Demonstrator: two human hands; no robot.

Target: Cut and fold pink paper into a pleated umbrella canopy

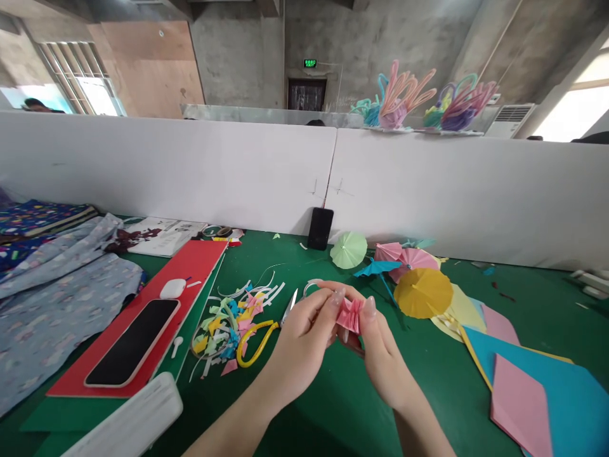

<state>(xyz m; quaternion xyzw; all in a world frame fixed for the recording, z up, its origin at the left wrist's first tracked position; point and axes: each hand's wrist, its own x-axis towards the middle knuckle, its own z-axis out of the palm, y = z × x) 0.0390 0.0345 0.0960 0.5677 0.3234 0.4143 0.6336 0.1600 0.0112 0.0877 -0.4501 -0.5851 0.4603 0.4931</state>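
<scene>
A small piece of pleated pink paper is pinched between both hands above the green table. My left hand grips its left side with thumb and fingers. On the other side, my right hand presses it with the thumb, its fingers mostly hidden behind the paper. Yellow-handled scissors lie just left of my left hand, blades partly showing. Beyond my right hand lie small paper umbrellas: a yellow one, a blue one, a light green one and pink ones.
Colourful paper scraps lie left of the scissors. A phone rests on red card at the left, with a white box-like object nearer. Blue paper and folded pink paper lie at right. A white partition stands behind.
</scene>
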